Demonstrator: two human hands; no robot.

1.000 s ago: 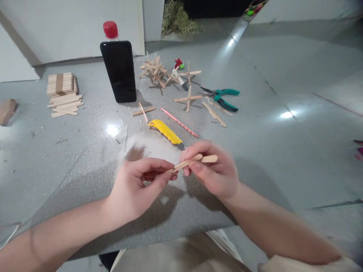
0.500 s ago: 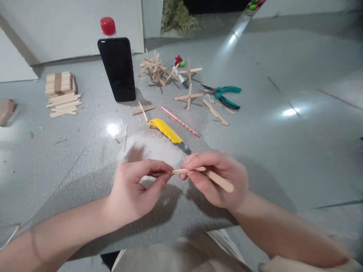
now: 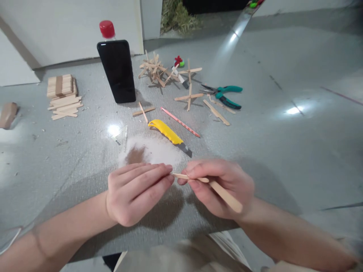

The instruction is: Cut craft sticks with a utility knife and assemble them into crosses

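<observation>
My left hand (image 3: pixel 136 192) and my right hand (image 3: pixel 221 187) meet low in the middle of the view, both closed on wooden craft sticks (image 3: pixel 224 192). The right hand pinches two sticks, one pointing left toward the left fingertips, the other slanting down to the right. My left fingers are pressed together on the near end of the thin stick; its tip is hidden under them. A yellow utility knife (image 3: pixel 166 131) lies just beyond the hands, beside a patch of white powder (image 3: pixel 153 149).
On the grey table (image 3: pixel 283 151) stand a black phone (image 3: pixel 117 71) against a red-capped bottle (image 3: pixel 107 29), a stack of sticks (image 3: pixel 61 88) at left, glued stick crosses (image 3: pixel 159 70), a pink pencil (image 3: pixel 180 121) and teal pliers (image 3: pixel 225 94).
Both hands have come nearer and lower. The right hand's longer stick has swung from pointing right to slanting down-right. The left hand has turned palm-down, fingers flatter over the stick end.
</observation>
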